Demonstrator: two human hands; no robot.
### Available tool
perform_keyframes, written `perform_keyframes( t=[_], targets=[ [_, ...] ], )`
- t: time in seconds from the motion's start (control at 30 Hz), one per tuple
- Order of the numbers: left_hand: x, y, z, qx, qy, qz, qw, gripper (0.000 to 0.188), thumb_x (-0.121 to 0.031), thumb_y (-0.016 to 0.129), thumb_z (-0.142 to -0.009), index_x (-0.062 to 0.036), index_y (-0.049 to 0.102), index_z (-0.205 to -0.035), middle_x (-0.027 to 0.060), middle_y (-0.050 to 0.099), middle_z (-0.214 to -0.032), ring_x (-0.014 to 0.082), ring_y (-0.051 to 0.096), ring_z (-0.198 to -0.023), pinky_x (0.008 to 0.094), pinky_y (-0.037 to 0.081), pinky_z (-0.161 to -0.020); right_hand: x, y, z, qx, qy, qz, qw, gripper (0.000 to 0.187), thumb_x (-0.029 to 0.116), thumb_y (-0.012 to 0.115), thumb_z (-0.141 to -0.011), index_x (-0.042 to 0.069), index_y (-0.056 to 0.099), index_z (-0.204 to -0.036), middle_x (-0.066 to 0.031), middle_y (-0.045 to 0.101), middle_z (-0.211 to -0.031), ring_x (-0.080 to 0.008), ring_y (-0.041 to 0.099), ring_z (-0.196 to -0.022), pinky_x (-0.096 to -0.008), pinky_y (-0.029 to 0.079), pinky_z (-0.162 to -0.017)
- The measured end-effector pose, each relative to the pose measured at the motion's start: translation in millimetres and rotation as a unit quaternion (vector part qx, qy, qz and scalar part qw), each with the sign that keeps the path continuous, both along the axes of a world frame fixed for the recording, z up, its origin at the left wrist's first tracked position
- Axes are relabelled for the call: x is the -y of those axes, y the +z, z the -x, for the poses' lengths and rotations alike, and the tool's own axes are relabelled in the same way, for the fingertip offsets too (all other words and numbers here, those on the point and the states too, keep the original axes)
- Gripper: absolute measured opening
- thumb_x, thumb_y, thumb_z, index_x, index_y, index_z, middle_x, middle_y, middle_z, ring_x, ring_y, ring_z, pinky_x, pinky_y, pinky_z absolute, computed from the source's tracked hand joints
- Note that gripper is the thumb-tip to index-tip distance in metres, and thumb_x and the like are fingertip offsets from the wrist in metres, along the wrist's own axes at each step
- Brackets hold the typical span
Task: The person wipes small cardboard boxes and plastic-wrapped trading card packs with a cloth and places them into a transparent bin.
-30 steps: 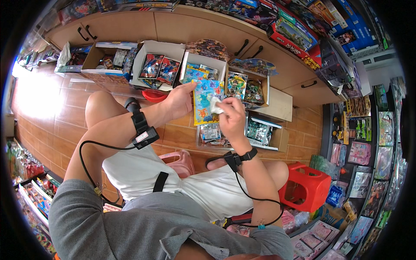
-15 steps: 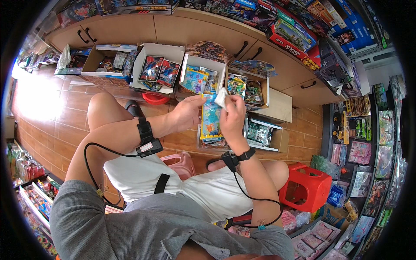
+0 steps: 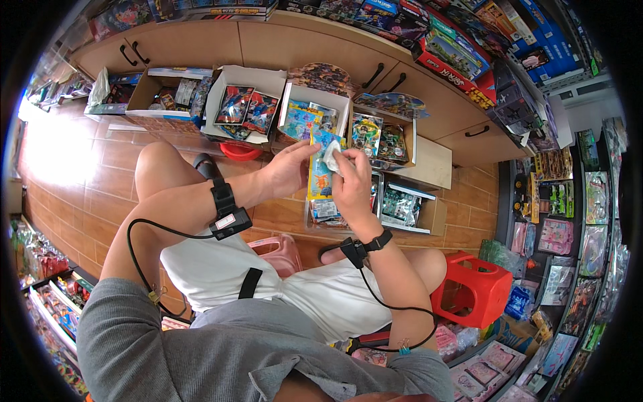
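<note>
A flat blue and yellow packet [image 3: 321, 182] with colourful printed figures is held in front of me. My left hand [image 3: 289, 169] pinches its left edge near the top between thumb and fingers. In my right hand [image 3: 355, 182], fingers closed, is a crumpled white tissue [image 3: 331, 155] that lies against the upper part of the packet. Below the packet is a clear container [image 3: 315, 223] with more packets in it. Just beyond my hands, a white box [image 3: 293, 100] holds similar blue and yellow packets.
Open boxes line the cabinet: a white box of red packets [image 3: 231, 72], a brown box [image 3: 151, 94], and a box of green packets [image 3: 408, 127]. A lower box [image 3: 439, 213] sits to the right. Red stool [image 3: 492, 271] and pink stool [image 3: 289, 251] stand near my legs. Shelves of packaged goods [image 3: 559, 234] flank the right.
The tissue in my right hand has shifted left and slightly down onto the packet's upper face. The packet has moved up a little, its lower edge now higher above the container.
</note>
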State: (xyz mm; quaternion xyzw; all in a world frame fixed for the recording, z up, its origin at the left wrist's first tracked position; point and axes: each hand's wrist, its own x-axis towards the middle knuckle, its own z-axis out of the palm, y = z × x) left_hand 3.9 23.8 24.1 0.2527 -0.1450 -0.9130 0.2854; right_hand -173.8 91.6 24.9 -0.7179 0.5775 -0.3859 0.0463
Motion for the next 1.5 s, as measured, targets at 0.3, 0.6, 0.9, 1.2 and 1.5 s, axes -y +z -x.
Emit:
perform_keyframes(
  t=[0.3, 0.6, 0.9, 1.2, 1.5],
  targets=[
    [2.7, -8.0, -1.9, 0.049, -0.018, -0.04, 0.998, 0.046, -0.039, 0.036, -0.109, -0.0046, 0.05, -0.136, 0.0133, 0.062, -0.129, 0.0285, 0.061, -0.119, 0.0457, 0.048, -0.104, -11.0, 15.7, -16.1, -0.039, 0.145, 0.015, 0.989, 0.046, 0.001, 0.063, -0.07, 0.005, 0.069, -0.116, -0.0111, 0.058, -0.108, -0.03, 0.057, -0.098, -0.042, 0.042, -0.079],
    [22.0, 5.8, -4.2, -0.083, 0.017, -0.009, 0.996, 0.051, -0.041, 0.03, -0.109, -0.0062, 0.042, -0.145, 0.0155, 0.053, -0.143, 0.033, 0.052, -0.132, 0.0506, 0.039, -0.114, -7.9, 13.0, 7.8, 0.016, 0.101, 0.052, 0.993, 0.037, -0.004, 0.06, -0.07, 0.003, 0.073, -0.105, -0.0106, 0.06, -0.097, -0.0299, 0.059, -0.088, -0.0413, 0.044, -0.078],
    [14.7, 0.2, -4.6, -0.055, 0.037, 0.026, 0.997, 0.047, -0.037, 0.031, -0.11, -0.0074, 0.041, -0.144, 0.0146, 0.053, -0.143, 0.0332, 0.054, -0.13, 0.0527, 0.043, -0.111, -3.5, 4.7, -0.5, 0.003, 0.002, 0.035, 0.999, 0.04, -0.005, 0.061, -0.075, 0.0, 0.069, -0.113, -0.0156, 0.058, -0.107, -0.0346, 0.057, -0.1, -0.0432, 0.046, -0.087],
    [26.6, 14.6, -11.8, -0.03, 0.082, 0.001, 0.996, 0.047, -0.038, 0.033, -0.11, -0.004, 0.045, -0.14, 0.0148, 0.056, -0.139, 0.0338, 0.057, -0.127, 0.0541, 0.043, -0.11, -2.0, -21.3, 20.5, 0.191, -0.069, -0.083, 0.976, 0.022, 0.001, 0.052, -0.09, -0.004, 0.067, -0.106, -0.0125, 0.063, -0.096, -0.0233, 0.063, -0.086, -0.0338, 0.05, -0.078],
    [19.8, -6.1, -7.4, 0.027, 0.084, 0.098, 0.991, 0.029, -0.002, 0.061, -0.097, -0.0007, 0.056, -0.125, 0.0121, 0.066, -0.125, 0.0261, 0.068, -0.111, 0.0459, 0.057, -0.096, -0.1, -11.0, 17.7, 0.664, -0.054, -0.318, 0.674, 0.024, 0.023, 0.065, -0.097, 0.005, 0.062, -0.114, -0.0052, 0.069, -0.095, -0.0106, 0.061, -0.069, -0.0243, 0.045, -0.05]
  ],
)
